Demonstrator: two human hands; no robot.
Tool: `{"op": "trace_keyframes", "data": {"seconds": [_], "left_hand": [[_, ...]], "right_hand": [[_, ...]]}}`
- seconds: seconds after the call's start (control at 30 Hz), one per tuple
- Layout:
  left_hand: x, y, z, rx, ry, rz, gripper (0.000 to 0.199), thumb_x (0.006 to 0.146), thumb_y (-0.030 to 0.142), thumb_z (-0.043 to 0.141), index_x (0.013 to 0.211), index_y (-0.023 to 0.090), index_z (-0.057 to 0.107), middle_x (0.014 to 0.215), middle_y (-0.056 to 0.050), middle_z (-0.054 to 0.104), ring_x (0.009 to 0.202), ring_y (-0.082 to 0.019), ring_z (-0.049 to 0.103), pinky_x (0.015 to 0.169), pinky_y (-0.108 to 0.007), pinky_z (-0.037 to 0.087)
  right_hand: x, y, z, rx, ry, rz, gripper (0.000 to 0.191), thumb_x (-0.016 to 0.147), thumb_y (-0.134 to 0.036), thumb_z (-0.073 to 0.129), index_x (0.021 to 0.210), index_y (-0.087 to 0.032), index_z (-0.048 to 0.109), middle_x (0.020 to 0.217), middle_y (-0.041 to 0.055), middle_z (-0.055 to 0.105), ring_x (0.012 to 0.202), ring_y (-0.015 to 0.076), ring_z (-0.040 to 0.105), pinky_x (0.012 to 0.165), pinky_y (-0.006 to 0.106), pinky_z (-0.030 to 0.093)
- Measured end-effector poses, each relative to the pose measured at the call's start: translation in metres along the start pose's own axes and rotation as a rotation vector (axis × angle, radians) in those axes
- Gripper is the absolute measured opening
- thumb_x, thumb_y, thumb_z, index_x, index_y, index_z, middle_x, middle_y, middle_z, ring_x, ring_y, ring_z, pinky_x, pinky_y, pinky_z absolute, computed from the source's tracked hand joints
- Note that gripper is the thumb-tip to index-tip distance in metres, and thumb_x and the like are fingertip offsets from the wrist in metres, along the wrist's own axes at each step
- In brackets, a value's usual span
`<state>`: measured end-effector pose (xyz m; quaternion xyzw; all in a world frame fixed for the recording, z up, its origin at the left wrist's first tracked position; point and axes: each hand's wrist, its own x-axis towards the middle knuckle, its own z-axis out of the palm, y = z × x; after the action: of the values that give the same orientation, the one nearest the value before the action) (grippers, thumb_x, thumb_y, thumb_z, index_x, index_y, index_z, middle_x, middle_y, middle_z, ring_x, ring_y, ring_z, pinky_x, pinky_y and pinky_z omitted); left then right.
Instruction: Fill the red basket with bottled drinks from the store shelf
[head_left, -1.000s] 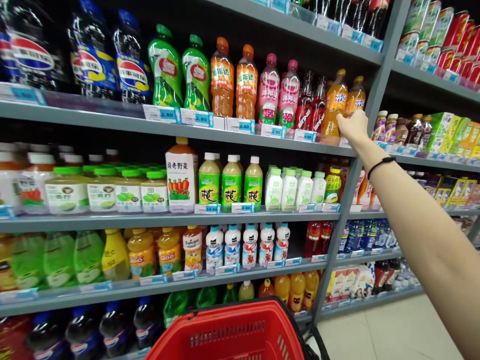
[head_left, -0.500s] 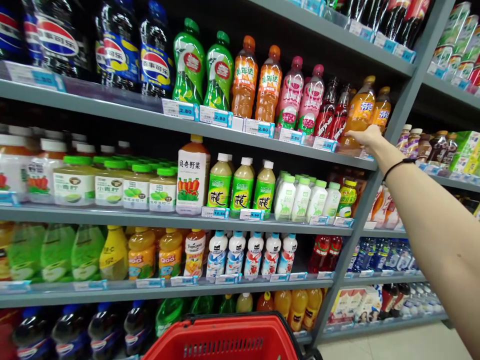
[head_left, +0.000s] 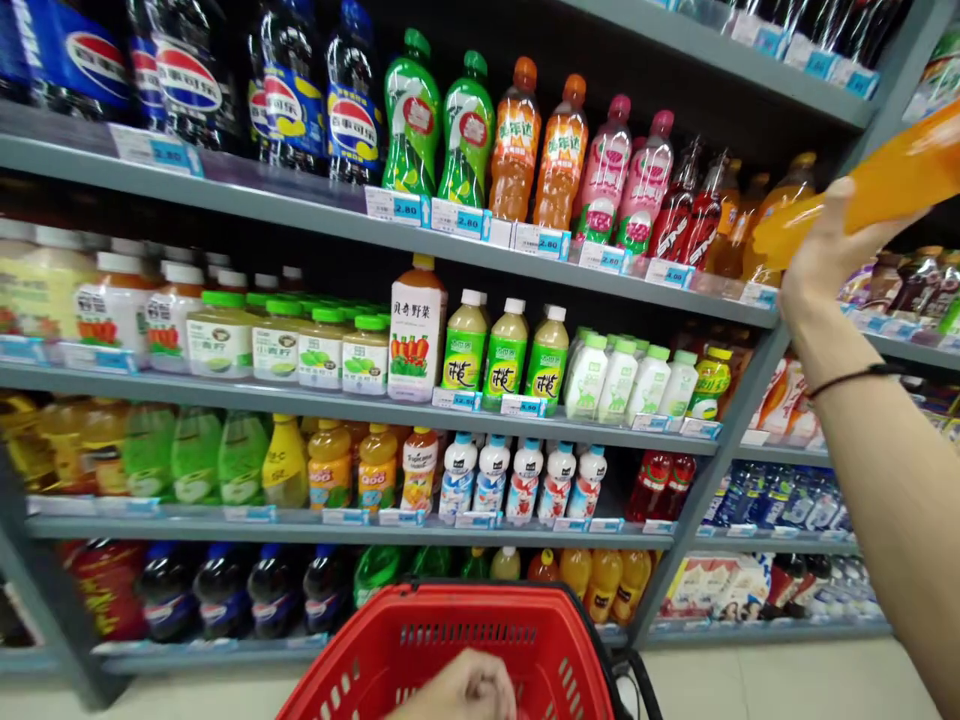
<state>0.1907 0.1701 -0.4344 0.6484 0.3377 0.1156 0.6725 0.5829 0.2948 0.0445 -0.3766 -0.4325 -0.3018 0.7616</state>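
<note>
My right hand (head_left: 821,250) grips an orange soda bottle (head_left: 911,165) in front of the shelf's right upright. The bottle is tilted nearly sideways, its base to the left and its top cut off by the frame's right edge. Behind it, similar orange soda bottles (head_left: 795,190) stand at the right end of the upper shelf, beside dark red bottles (head_left: 705,225). My left hand (head_left: 480,685) shows at the bottom, over the red shopping basket (head_left: 480,600). Its fingers are curled closed; whether anything is in them is hidden. The basket's lower part lies outside the frame.
Grey shelves (head_left: 450,240) packed with drinks span the view, with price tags (head_left: 547,240) along their edges. A slanting upright (head_left: 720,480) divides them from another bay on the right. Pale floor tiles (head_left: 780,680) show at the lower right.
My right hand has lifted the orange soda bottle off the upper shelf and brought it right and nearer, tipping it over. My left hand has come into view at the basket. The view has shifted.
</note>
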Motion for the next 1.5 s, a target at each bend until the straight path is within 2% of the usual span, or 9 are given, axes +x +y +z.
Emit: {"op": "trace_keyframes", "data": {"seconds": [0.1,0.2,0.33,0.57,0.73,1.0,1.2,1.33,1.5], "left_hand": [[-0.002,0.009,-0.007,-0.033,0.092,0.037,0.057,0.074,0.071,0.071,0.083,0.016,0.058,0.068,-0.001,0.062,0.062,-0.013,0.056,0.061,-0.025,0.039],[-0.012,0.04,-0.015,0.042,0.181,0.152,0.05,0.086,0.065,0.062,0.09,0.016,0.059,0.073,-0.001,0.062,0.069,-0.014,0.055,0.066,-0.025,0.039],[-0.021,0.091,-0.024,0.41,0.413,0.347,0.034,0.099,0.043,0.049,0.092,0.014,0.067,0.086,-0.004,0.065,0.079,-0.015,0.053,0.075,-0.027,0.04],[-0.01,0.084,-0.038,0.162,0.189,0.609,0.067,0.091,0.065,0.067,0.136,0.015,0.059,0.138,-0.015,0.064,0.125,-0.026,0.059,0.115,-0.046,0.042],[-0.005,0.048,-0.034,-0.163,0.155,0.471,0.055,0.072,0.04,0.092,0.112,0.01,0.068,0.116,-0.014,0.073,0.099,-0.02,0.068,0.104,-0.045,0.054],[-0.003,0.017,-0.051,-0.498,0.35,0.308,0.057,0.065,0.046,0.095,0.105,0.012,0.074,0.113,-0.011,0.076,0.096,-0.016,0.069,0.1,-0.036,0.054],[0.001,0.002,-0.055,-0.504,0.463,0.239,0.056,0.068,0.044,0.094,0.109,0.013,0.074,0.118,-0.011,0.075,0.098,-0.017,0.07,0.095,-0.033,0.054],[0.007,-0.007,-0.053,-0.529,0.561,0.261,0.06,0.071,0.047,0.092,0.116,0.014,0.071,0.117,-0.012,0.074,0.094,-0.017,0.069,0.088,-0.032,0.054],[0.001,-0.005,-0.057,-0.567,0.505,0.355,0.063,0.071,0.048,0.092,0.116,0.014,0.067,0.113,-0.011,0.072,0.092,-0.018,0.068,0.093,-0.037,0.053]], "right_hand": [[-0.065,-0.036,-0.052,0.243,-0.21,-0.04,0.047,0.106,-0.032,0.023,0.146,-0.022,0.046,0.154,0.0144,0.046,0.147,0.0214,0.049,0.12,0.041,0.04],[-0.164,-0.063,-0.115,0.414,-0.412,0.315,0.041,0.093,-0.038,0.05,0.132,-0.025,0.052,0.127,0.0123,0.065,0.114,0.0303,0.072,0.1,0.051,0.058],[-0.297,-0.08,-0.19,0.414,-0.859,0.754,0.035,0.086,-0.048,0.073,0.109,-0.022,0.067,0.109,0.0162,0.075,0.09,0.035,0.076,0.08,0.053,0.064],[-0.435,-0.09,-0.232,0.328,-1.334,0.783,0.055,0.085,-0.049,0.079,0.131,-0.023,0.062,0.127,0.0137,0.071,0.116,0.0317,0.07,0.106,0.048,0.056],[-0.478,-0.082,-0.227,0.437,-1.513,0.965,0.061,0.09,-0.05,0.077,0.142,-0.026,0.058,0.143,0.0111,0.064,0.131,0.0291,0.063,0.117,0.045,0.049],[-0.523,-0.035,-0.211,0.713,-1.638,1.939,0.093,0.079,-0.094,0.054,0.137,-0.022,0.066,0.134,0.0169,0.069,0.137,0.0382,0.058,0.116,0.055,0.044],[-0.55,-0.058,-0.217,0.425,-1.583,1.689,0.088,0.061,-0.057,0.095,0.133,-0.022,0.058,0.129,0.0126,0.07,0.119,0.033,0.068,0.102,0.046,0.056],[-0.553,-0.075,-0.223,0.367,-1.558,1.439,0.083,0.068,-0.045,0.096,0.13,-0.024,0.044,0.116,0.0073,0.069,0.071,0.0186,0.07,0.068,0.035,0.063],[-0.536,-0.072,-0.233,0.602,-1.548,1.514,0.063,0.082,-0.04,0.088,0.122,-0.026,0.042,0.104,0.0032,0.069,0.055,0.0144,0.065,0.049,0.03,0.061]]}}
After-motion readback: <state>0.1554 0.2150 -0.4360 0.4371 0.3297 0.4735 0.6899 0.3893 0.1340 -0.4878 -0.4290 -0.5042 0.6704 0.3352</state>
